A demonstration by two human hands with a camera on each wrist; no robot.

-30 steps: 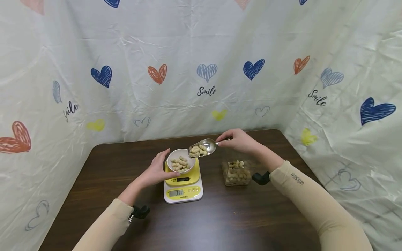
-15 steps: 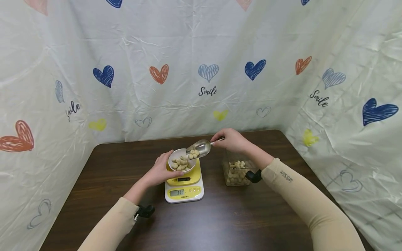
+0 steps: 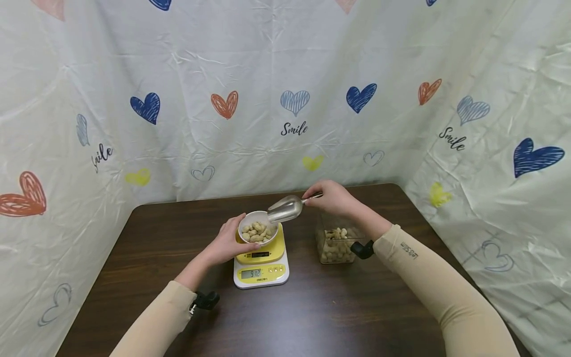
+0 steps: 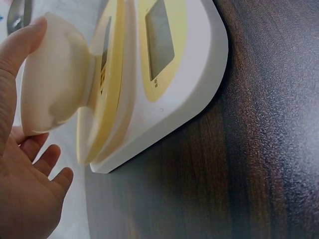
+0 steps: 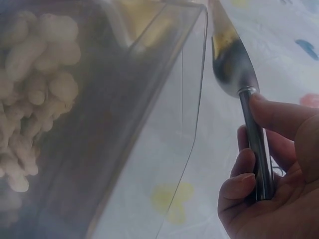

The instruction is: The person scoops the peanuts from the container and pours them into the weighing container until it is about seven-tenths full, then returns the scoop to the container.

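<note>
A white bowl (image 3: 255, 216) of unshelled peanuts (image 3: 256, 233) stands on the yellow platform of a kitchen scale (image 3: 260, 275), whose display seems to read 91.2. My left hand (image 3: 226, 243) holds the bowl from the left; in the left wrist view its thumb lies at the rim and fingertips touch the far side. With my right hand (image 3: 336, 200) I grip the handle of a metal scoop (image 3: 285, 209). Tilted down, the scoop has its lip over the bowl's right rim, and no peanuts show in it. Fingers curl round the handle in the right wrist view.
A clear plastic container (image 3: 327, 263) with more peanuts (image 5: 37, 89) stands right of the scale, below my right forearm. Behind the dark wooden table (image 3: 308, 317) hangs a white curtain (image 3: 250, 163) printed with hearts.
Peanuts have slid out of the scoop into the bowl as it moved left and tipped. The scale's reading has risen from 37.1. My left hand has stayed at the bowl.
</note>
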